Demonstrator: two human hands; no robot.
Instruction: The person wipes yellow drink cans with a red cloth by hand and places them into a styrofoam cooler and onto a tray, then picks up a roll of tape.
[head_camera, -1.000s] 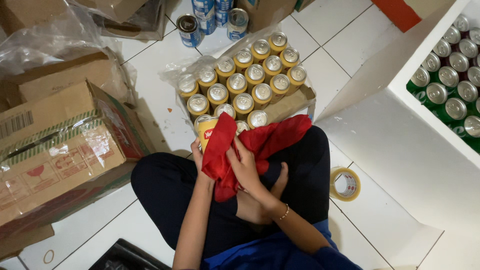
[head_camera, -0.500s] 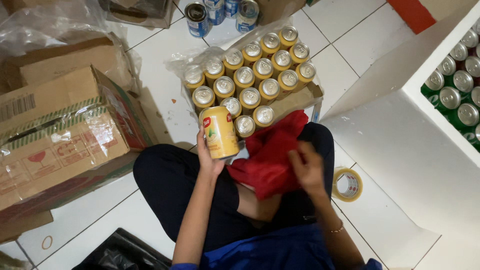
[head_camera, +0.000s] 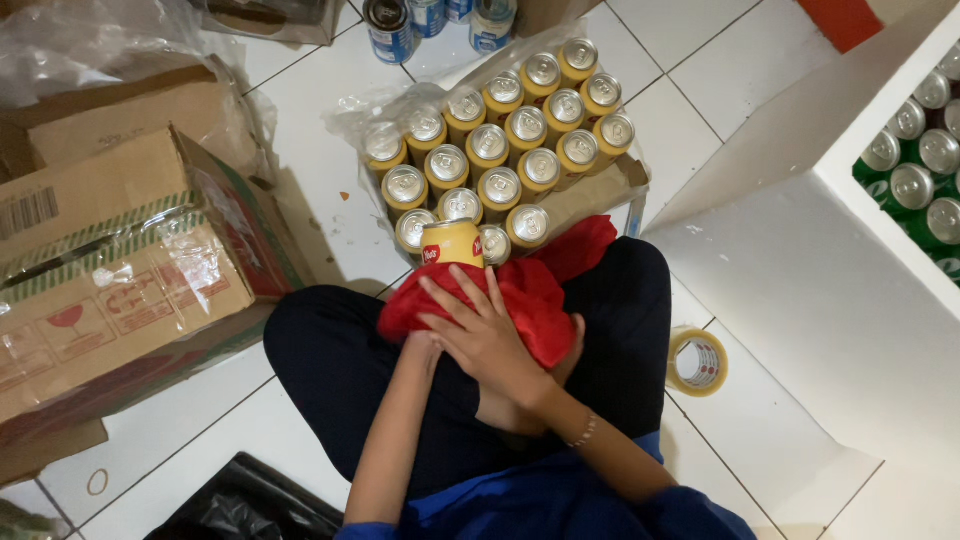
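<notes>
At frame centre the right hand presses a red cloth around a yellow can; the left hand is hidden beneath, grip unclear. Can tray above, carton left, tape roll right.

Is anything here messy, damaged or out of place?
Mostly unpacking clutter: the tray of yellow cans sits in torn plastic wrap, and the cardboard box lies tipped and crumpled. A roll of tape lies loose on the floor. No spills show.
</notes>
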